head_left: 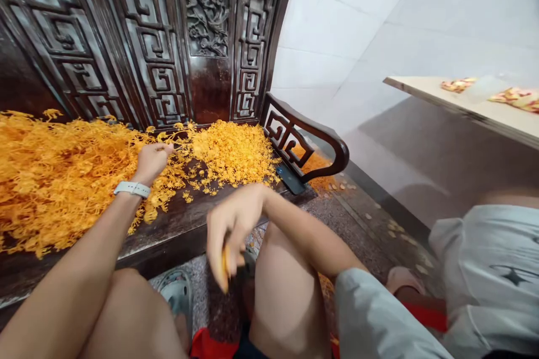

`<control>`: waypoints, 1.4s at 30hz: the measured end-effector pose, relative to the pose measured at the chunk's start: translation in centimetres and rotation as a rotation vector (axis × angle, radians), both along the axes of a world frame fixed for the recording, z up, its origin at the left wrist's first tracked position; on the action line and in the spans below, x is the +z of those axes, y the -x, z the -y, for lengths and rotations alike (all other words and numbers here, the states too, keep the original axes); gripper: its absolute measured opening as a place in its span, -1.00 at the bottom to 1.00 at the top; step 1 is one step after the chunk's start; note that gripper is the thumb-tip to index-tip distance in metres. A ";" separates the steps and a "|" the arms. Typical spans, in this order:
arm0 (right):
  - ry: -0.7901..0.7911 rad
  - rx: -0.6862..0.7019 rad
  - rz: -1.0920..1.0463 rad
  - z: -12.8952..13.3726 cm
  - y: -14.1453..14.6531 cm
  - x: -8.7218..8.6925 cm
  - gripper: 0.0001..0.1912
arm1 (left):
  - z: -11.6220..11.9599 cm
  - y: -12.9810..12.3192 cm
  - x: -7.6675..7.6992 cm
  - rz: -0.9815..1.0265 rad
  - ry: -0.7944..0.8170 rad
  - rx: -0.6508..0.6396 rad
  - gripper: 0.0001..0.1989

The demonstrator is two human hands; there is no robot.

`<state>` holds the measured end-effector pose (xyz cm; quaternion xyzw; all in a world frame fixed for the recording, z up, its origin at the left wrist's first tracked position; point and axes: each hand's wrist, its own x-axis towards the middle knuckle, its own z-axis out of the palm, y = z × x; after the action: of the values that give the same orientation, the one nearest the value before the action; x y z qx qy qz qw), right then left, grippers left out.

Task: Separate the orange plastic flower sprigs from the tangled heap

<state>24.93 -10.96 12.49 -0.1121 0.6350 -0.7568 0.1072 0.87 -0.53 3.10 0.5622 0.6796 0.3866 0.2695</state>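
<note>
Two heaps of orange pieces lie on the seat of a carved dark wooden bench (177, 224): the larger heap (71, 179), of spidery, branching bits, spreads out past the left of the view, while the smaller heap (236, 148), of finer bits, sits toward the armrest (337, 151), with loose pieces strewn between them. The left hand (152, 161), a pale watch (132, 189) at its wrist, reaches to the right-hand edge of the larger heap, fingertips drawn together among the sprigs; whether they grip one cannot be told. The right hand (231, 224), blurred, curls its fingers around an orange piece (227, 261) in front of the seat's edge, above the open gap between the person's knees. A narrow strip of bare wood runs between the heaps and the front edge, widening below the smaller heap. A dark phone (291, 179) lies beside that heap, near the seat's corner at the foot of the armrest. Beyond the armrest, more orange bits (318, 168) cover the floor along the white tiled wall (324, 22). At right, well apart from both hands, a pale board (471, 102) holds patterned packets (516, 98).
</note>
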 end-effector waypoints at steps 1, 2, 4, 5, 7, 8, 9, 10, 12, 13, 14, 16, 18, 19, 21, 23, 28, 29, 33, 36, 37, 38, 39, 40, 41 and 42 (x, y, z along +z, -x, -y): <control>0.141 -0.381 -0.123 -1.4 -0.6 -0.3 -0.72 | 0.1 0.1 -0.1 0.003 0.008 0.002 -0.64; 0.252 -0.656 -0.220 -2.9 -1.1 -0.7 -0.65 | 0.2 0.1 -0.2 0.000 0.027 -0.003 -0.65; 0.477 -1.154 -0.288 -5.5 -1.7 -1.8 -0.61 | 0.4 -0.1 -0.5 -0.020 0.070 -0.035 -0.68; 0.540 -1.289 -0.241 -6.5 -1.8 -2.5 -0.65 | 0.6 -0.3 -0.7 -0.034 0.084 -0.055 -0.68; 0.579 -1.422 -0.100 -7.4 -1.5 -3.9 -0.76 | 0.7 -0.6 -1.0 -0.058 0.070 -0.078 -0.66; 0.526 -1.413 -0.032 -7.5 -1.2 -4.5 -0.80 | 0.8 -0.8 -1.0 -0.066 0.047 -0.078 -0.65; 0.455 -1.405 0.009 -7.5 -1.0 -5.1 -0.84 | 0.8 -1.1 -1.0 -0.073 0.024 -0.078 -0.64; 0.377 -1.412 0.036 -7.4 -0.9 -5.6 -0.87 | 0.8 -1.3 -1.0 -0.070 0.003 -0.084 -0.64; 0.206 -1.448 0.095 -7.5 -1.0 -6.2 -0.90 | 0.8 -2.1 -0.9 0.003 -0.029 -0.117 -0.65; 0.130 -1.472 0.118 -7.6 -1.1 -6.4 -0.91 | 0.8 -2.5 -0.8 0.070 -0.036 -0.138 -0.67; 0.073 -1.501 0.134 -7.8 -1.4 -6.5 -0.91 | 0.9 -3.0 -0.6 0.146 -0.040 -0.154 -0.69; -0.006 -1.570 0.163 -8.3 -2.1 -6.7 -0.90 | 1.1 -4.0 -0.2 0.266 -0.048 -0.166 -0.73; -0.045 -1.622 0.193 -8.6 -2.8 -6.8 -0.84 | 1.5 -5.0 0.4 0.297 -0.057 -0.172 -0.69; -0.049 -1.630 0.198 -8.7 -3.1 -6.7 -0.78 | 1.8 -5.4 0.7 0.284 -0.066 -0.178 -0.67; -0.009 -1.597 0.171 -8.6 -3.5 -6.6 -0.59 | 2.2 -6.1 1.2 0.210 -0.102 -0.203 -0.64; 0.088 -1.538 0.103 -8.4 -3.6 -6.3 -0.45 | 2.6 -6.7 1.7 0.097 -0.169 -0.250 -0.61; 0.225 -1.577 0.052 -9.1 -3.9 -6.4 -0.48 | 2.9 -7.4 1.9 -0.231 -0.374 -0.388 -0.61; 0.136 -1.667 0.057 -9.4 -4.1 -6.5 -0.49 | 2.9 -7.4 1.9 -0.288 -0.407 -0.398 -0.61; -0.609 -1.928 -0.061 -9.4 -4.7 -6.3 -0.60 | 3.2 -7.5 1.8 -0.348 -0.522 -0.445 -0.71; -0.844 -1.726 -0.127 -8.3 -4.5 -5.5 -0.65 | 3.6 -7.7 2.1 -0.332 -0.556 -0.461 -0.69; -0.839 -1.656 -0.107 -7.8 -4.3 -5.3 -0.65 | 3.8 -7.8 2.2 -0.320 -0.558 -0.461 -0.70; -0.828 -1.608 -0.079 -7.4 -4.0 -5.1 -0.64 | 3.9 -7.9 2.4 -0.303 -0.555 -0.464 -0.72; -0.822 -1.581 -0.051 -7.0 -3.7 -4.9 -0.63 | 4.0 -8.0 2.5 -0.280 -0.551 -0.469 -0.75; -0.824 -1.570 -0.031 -6.7 -3.4 -4.8 -0.60 | 4.0 -8.2 2.6 -0.251 -0.545 -0.474 -0.77; -0.829 -1.563 -0.024 -6.5 -3.2 -4.8 -0.57 | 4.0 -8.3 2.7 -0.214 -0.538 -0.481 -0.79; -0.825 -1.557 -0.029 -6.4 -3.0 -4.7 -0.56 | 4.0 -8.4 2.8 -0.173 -0.527 -0.483 -0.82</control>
<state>27.89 -4.58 7.77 0.3906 0.7550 -0.3238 -0.4154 9.31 -4.56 5.94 0.7873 0.4245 0.4245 0.1404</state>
